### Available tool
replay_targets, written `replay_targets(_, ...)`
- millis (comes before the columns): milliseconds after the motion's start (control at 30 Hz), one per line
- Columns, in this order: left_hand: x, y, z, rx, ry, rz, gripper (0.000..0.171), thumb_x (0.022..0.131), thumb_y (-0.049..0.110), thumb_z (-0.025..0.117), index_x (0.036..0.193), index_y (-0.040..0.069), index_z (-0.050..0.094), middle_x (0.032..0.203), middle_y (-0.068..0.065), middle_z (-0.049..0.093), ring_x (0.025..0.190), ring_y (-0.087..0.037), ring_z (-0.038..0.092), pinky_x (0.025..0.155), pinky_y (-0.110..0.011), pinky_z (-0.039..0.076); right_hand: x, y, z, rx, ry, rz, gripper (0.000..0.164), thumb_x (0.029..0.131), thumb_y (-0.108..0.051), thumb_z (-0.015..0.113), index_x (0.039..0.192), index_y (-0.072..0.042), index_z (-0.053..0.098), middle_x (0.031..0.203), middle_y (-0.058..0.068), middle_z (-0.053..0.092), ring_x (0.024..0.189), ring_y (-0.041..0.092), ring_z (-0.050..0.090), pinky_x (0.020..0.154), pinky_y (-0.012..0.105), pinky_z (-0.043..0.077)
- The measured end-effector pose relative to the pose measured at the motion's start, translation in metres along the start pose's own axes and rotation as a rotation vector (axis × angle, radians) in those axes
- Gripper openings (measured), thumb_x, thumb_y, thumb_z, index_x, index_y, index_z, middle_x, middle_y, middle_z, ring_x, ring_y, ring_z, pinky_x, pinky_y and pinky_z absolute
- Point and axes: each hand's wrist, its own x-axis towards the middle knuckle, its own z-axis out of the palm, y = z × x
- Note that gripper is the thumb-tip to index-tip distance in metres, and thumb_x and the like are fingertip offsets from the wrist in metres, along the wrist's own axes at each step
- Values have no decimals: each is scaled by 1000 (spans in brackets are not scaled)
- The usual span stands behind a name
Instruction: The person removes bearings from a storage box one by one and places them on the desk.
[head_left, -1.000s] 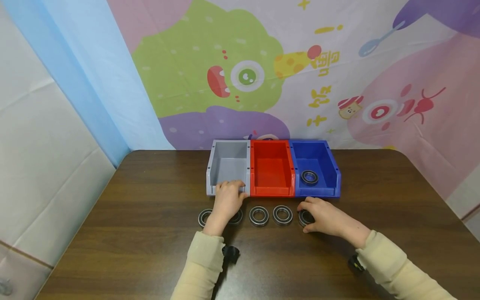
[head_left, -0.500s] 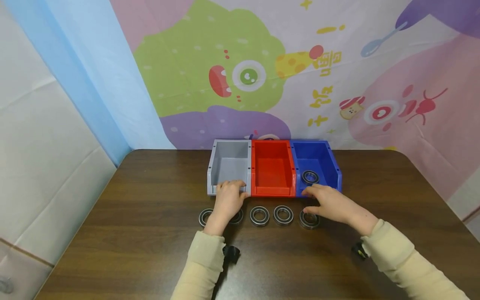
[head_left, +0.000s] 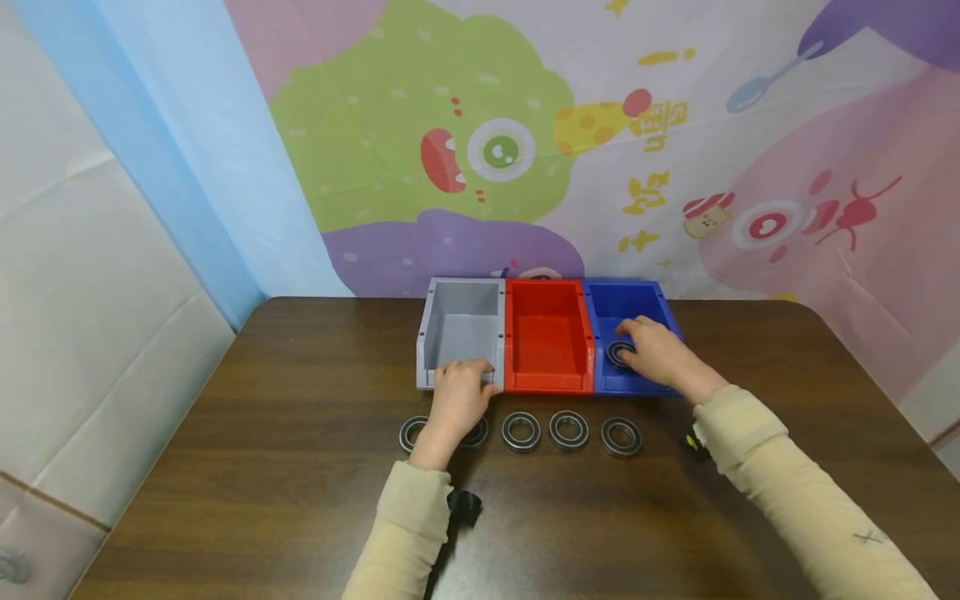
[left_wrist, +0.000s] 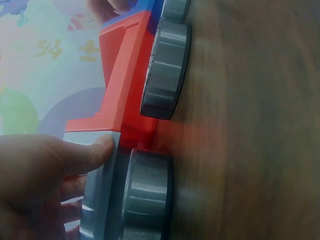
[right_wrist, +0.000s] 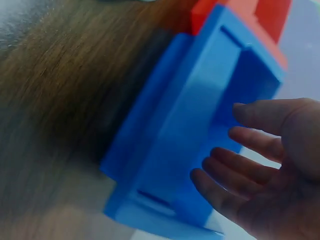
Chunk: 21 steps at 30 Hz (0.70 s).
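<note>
My left hand [head_left: 457, 404] grips the front lip of the grey bin [head_left: 465, 329]; in the left wrist view the thumb [left_wrist: 102, 147] lies on the lip, with the fingers behind it. Over the blue bin [head_left: 622, 293], my right hand [head_left: 662, 354] reaches in with fingertips right at a ball bearing [head_left: 614, 353] lying there, partly covering it. The right wrist view shows that hand's fingers [right_wrist: 235, 175] spread apart, holding nothing, while the bearing is hidden. Several more ball bearings stand in a row before the bins, including a rightmost bearing [head_left: 607, 437].
A red bin [head_left: 547, 300] sits between the grey and blue bins, all side by side on the wooden table [head_left: 300, 417]. Behind them hangs a printed cloth [head_left: 637, 250]. My left forearm partly covers the leftmost bearings, one of them a bearing [head_left: 405, 433].
My right hand has left the rightmost bearing on the table and moved up and forward to the bearing in the blue bin. The left hand stays on the grey bin.
</note>
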Motion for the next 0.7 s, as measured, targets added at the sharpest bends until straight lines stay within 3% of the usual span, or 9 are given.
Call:
replay_targets(300, 0, 0, -1, 7, -2, 1, 25, 78, 23, 70, 97, 9, 66, 97, -6, 68, 91, -28, 59, 90, -45, 36, 19, 6, 18, 1, -109, 101, 53, 81, -15, 64, 123, 11, 46, 121, 33, 47, 113, 45, 45, 95, 53, 36)
replay_targets(700, 0, -1, 0, 2, -16, -9, 25, 78, 22, 70, 98, 9, 66, 98, -6, 68, 92, -28, 58, 91, -46, 35, 22, 11, 30, -14, -94, 120, 59, 75, -22, 72, 119, 10, 48, 110, 29, 54, 103, 41, 51, 89, 51, 41)
